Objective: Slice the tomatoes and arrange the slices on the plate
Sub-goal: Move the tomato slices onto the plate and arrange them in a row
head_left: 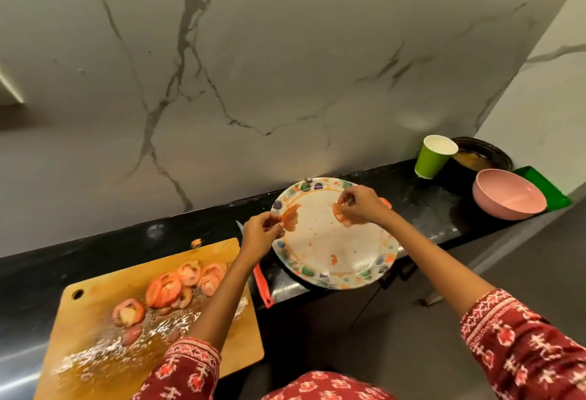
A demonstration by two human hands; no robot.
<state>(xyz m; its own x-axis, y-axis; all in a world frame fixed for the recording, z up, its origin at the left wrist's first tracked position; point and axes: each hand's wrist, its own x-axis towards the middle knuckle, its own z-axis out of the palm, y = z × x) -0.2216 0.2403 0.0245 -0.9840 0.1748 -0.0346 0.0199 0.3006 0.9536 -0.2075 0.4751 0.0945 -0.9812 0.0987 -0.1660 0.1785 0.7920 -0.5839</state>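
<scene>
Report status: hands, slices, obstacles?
Left hand and right hand each pinch a tomato slice over plate. More slices on board. Nothing blocking.

Hands (pixel 258 234) (pixel 361 206) with tomato slices (pixel 290 217) over plate (pixel 377 269)

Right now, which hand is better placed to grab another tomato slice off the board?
Probably the left hand. It hovers at the plate's left edge, nearest the cutting board where the sliced tomatoes lie. The right hand is further away, over the plate. Both hands already pinch a slice, so it must set its own down first.
</scene>
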